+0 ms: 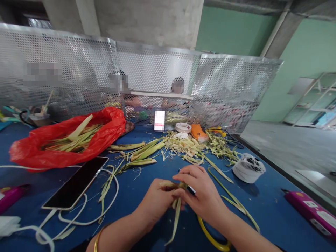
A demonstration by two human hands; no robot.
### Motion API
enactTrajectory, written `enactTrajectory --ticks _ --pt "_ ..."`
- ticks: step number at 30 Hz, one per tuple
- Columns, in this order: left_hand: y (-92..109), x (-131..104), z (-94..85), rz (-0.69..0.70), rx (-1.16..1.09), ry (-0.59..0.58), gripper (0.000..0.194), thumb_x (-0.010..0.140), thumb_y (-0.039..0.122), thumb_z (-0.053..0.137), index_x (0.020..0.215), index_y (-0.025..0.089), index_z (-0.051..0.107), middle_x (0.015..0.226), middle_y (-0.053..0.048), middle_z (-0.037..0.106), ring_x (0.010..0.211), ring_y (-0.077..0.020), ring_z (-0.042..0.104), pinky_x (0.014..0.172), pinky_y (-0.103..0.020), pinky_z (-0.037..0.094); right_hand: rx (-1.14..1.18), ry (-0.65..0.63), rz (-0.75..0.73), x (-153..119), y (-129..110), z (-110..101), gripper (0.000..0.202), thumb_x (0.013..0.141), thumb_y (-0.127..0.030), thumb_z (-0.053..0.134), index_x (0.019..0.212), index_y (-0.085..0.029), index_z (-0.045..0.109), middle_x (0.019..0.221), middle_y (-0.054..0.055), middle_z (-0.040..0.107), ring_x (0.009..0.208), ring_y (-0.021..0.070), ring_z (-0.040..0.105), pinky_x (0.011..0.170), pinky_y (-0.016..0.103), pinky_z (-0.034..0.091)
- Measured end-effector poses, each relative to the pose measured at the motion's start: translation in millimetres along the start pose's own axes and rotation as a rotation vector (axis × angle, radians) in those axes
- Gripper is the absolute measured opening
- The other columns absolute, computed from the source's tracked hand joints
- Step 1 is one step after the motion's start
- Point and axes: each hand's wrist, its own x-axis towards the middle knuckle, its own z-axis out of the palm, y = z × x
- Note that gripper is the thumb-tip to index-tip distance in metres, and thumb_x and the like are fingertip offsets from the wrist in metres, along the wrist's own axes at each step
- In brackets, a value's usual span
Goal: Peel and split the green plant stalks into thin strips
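My left hand [160,196] is closed around a dried corn husk bundle [169,184] at the front middle of the table. One pale husk strip [176,224] hangs down from between the hands. My right hand [201,189] is curled close against the left, its fingertips at the bundle. A dark piece with a bright edge shows between its fingers, and a yellow loop handle [214,241] sticks out below the palm; together they look like scissors. Fingers hide most of the tool and the middle of the bundle.
A red plastic bag [110,122] of husks and a phone [76,183] with a white cable lie left. Husk scraps [189,145] are heaped ahead. A white cord spool [249,168] and purple tool [312,211] stand right. Behind a perforated metal screen [157,66] sit two people.
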Motion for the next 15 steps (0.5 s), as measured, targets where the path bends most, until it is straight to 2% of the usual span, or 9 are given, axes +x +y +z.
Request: enactTrajectory --ticks 4,6,8,12,15 --pt "1.2 -5.6 6.7 0.065 0.073 -0.015 0.015 0.06 0.015 0.056 0.05 0.015 0.066 0.052 -0.001 0.061 0.051 -0.0137 0.052 0.053 -0.024 0.042 0.099 -0.011 0.041 0.1 -9.0 2.5 0.009 0.085 -0.023 0.063 0.093 -0.023 0.066 0.083 0.002 0.063 0.08 0.017 0.06 0.072 0.031 0.044" --pt "0.7 -7.4 9.2 0.078 0.101 -0.024 0.017 0.061 0.016 0.055 0.048 0.015 0.065 0.051 0.0 0.06 0.052 -0.0137 0.051 0.054 -0.024 0.041 0.104 0.007 0.037 -0.2 -10.4 3.3 0.005 0.087 -0.02 0.06 0.088 -0.022 0.065 0.08 0.001 0.063 0.077 0.0154 0.059 0.073 0.031 0.042" --pt "0.0 -7.6 9.3 0.091 0.063 -0.052 0.017 0.064 0.02 0.057 0.049 0.016 0.064 0.05 0.001 0.057 0.051 -0.0131 0.05 0.055 -0.024 0.041 0.086 0.031 0.016 -0.5 -10.5 2.7 0.011 0.089 -0.015 0.055 0.083 -0.021 0.062 0.078 0.001 0.062 0.076 0.0146 0.058 0.074 0.032 0.04" --pt "1.4 -3.6 0.7 0.033 -0.088 -0.064 0.016 0.067 0.031 0.067 0.068 0.015 0.069 0.056 0.002 0.058 0.05 -0.01 0.049 0.054 -0.022 0.041 0.006 0.07 -0.034 -0.5 -12.0 -2.9 0.011 0.088 -0.012 0.053 0.083 -0.02 0.059 0.079 0.001 0.063 0.077 0.0154 0.058 0.077 0.034 0.036" --pt "4.0 -0.1 -8.1 -0.011 -0.153 -0.013 0.029 0.066 0.032 0.071 0.089 0.015 0.073 0.065 -0.001 0.064 0.054 -0.0105 0.055 0.057 -0.022 0.042 -0.13 0.097 -0.094 -0.6 -14.8 -6.0 0.01 0.085 -0.012 0.054 0.086 -0.02 0.06 0.081 0.002 0.065 0.076 0.0164 0.058 0.081 0.036 0.035"
